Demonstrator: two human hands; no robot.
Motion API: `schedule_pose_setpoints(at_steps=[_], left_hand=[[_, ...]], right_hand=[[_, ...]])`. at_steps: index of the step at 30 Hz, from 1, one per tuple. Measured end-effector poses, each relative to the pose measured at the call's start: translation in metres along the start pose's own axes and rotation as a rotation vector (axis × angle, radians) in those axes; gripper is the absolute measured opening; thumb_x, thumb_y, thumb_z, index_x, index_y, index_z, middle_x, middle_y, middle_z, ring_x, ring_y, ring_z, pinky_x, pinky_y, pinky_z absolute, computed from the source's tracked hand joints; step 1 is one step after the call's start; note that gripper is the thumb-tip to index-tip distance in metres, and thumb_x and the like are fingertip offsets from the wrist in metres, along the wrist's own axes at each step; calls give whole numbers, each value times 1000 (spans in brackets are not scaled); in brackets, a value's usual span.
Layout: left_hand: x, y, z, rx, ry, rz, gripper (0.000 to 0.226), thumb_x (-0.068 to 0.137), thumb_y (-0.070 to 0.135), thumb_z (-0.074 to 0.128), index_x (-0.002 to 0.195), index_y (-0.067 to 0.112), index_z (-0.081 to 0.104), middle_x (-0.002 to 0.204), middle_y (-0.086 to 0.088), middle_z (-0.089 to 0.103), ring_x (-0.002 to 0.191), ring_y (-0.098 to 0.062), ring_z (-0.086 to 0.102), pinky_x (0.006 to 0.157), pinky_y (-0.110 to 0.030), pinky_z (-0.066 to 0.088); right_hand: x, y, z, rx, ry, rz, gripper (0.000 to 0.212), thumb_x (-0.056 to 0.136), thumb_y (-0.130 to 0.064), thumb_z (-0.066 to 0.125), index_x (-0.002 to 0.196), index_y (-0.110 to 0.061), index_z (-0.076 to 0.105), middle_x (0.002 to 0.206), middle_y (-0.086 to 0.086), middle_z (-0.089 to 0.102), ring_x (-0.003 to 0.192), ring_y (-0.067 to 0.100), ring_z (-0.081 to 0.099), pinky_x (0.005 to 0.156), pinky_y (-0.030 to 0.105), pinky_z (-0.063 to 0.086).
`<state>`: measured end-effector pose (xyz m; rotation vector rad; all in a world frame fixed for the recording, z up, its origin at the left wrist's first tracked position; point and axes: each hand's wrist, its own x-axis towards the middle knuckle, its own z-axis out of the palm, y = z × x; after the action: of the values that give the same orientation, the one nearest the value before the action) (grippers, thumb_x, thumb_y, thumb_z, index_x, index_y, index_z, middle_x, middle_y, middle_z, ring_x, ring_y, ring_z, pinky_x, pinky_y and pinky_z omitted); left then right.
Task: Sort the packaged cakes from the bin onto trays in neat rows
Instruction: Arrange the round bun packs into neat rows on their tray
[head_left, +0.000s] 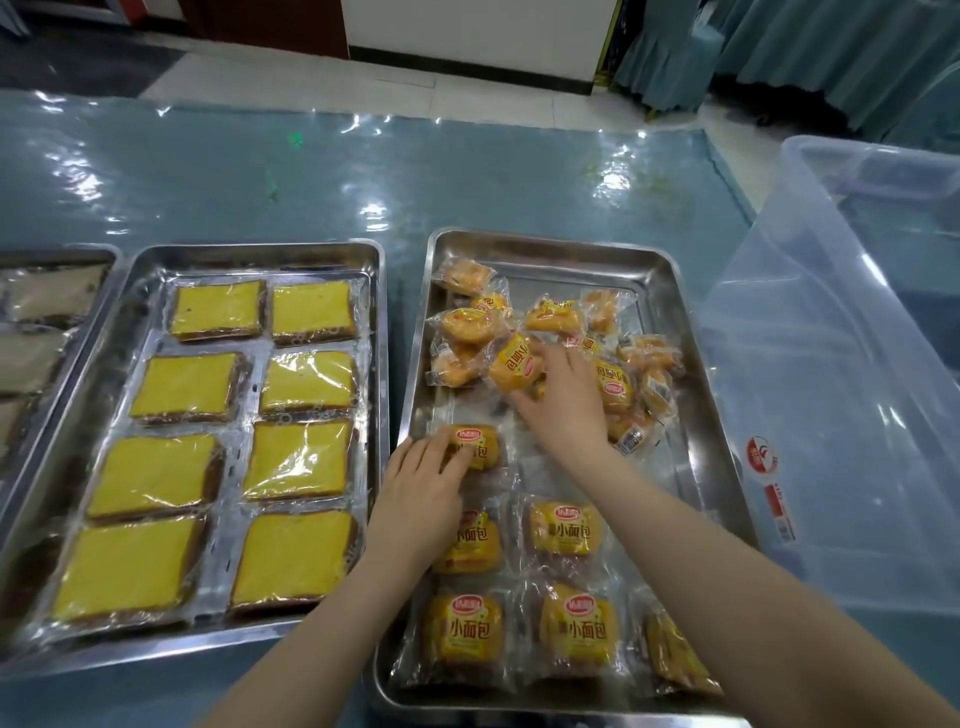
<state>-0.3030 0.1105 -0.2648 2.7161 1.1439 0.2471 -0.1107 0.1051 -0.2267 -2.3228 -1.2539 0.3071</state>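
Observation:
A steel tray (670, 291) on the right holds small orange packaged cakes. Several lie in neat rows at its near end (576, 631), and a loose heap (470, 332) fills the far half. My left hand (421, 499) holds one packet (480, 447) flat on the tray's left side, its fingers curled over the packet's near edge. My right hand (563, 400) reaches into the heap and grips another packet (514, 366) between thumb and fingers. The clear plastic bin (841, 364) stands to the right of the tray.
A second steel tray (260, 254) to the left carries large yellow cake slices (197, 387) in two neat columns. A third tray (52, 260) shows at the far left edge. The table wears a shiny blue plastic cover (311, 176). Floor and curtains lie beyond.

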Motion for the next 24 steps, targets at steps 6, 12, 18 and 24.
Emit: schedule_pose_setpoints(at_steps=[6, 12, 18, 24], left_hand=[[-1, -2, 1, -118, -5, -63, 56, 92, 19, 42, 146, 21, 27, 154, -3, 26, 143, -19, 15, 114, -32, 1], [1, -5, 2, -105, -15, -48, 55, 93, 30, 37, 146, 22, 26, 154, -4, 25, 143, -19, 14, 112, -31, -6], [-1, -4, 3, -87, -21, -44, 55, 95, 34, 33, 147, 24, 22, 155, -1, 21, 144, -16, 11, 113, -30, -8], [0, -3, 2, -40, -31, -30, 54, 95, 37, 31, 147, 23, 22, 155, 0, 22, 143, -15, 12, 113, -31, -7]], right_hand=[[26, -25, 29, -156, -94, -32, 85, 77, -32, 75, 143, -21, 22, 143, 9, 42, 130, 31, 39, 102, 45, 42], [-6, -16, -5, 493, -87, 88, 43, 78, -25, 66, 109, -39, 39, 90, -14, 59, 69, 0, 61, 55, 19, 49], [-60, 51, -31, 398, -173, -16, 46, 77, -4, 72, 90, -47, 62, 114, -14, 57, 109, 8, 53, 92, 28, 45], [-69, 76, -46, -110, -496, -138, 62, 80, -1, 57, 99, -60, 55, 151, -23, 26, 144, 15, 6, 116, 52, 9]])
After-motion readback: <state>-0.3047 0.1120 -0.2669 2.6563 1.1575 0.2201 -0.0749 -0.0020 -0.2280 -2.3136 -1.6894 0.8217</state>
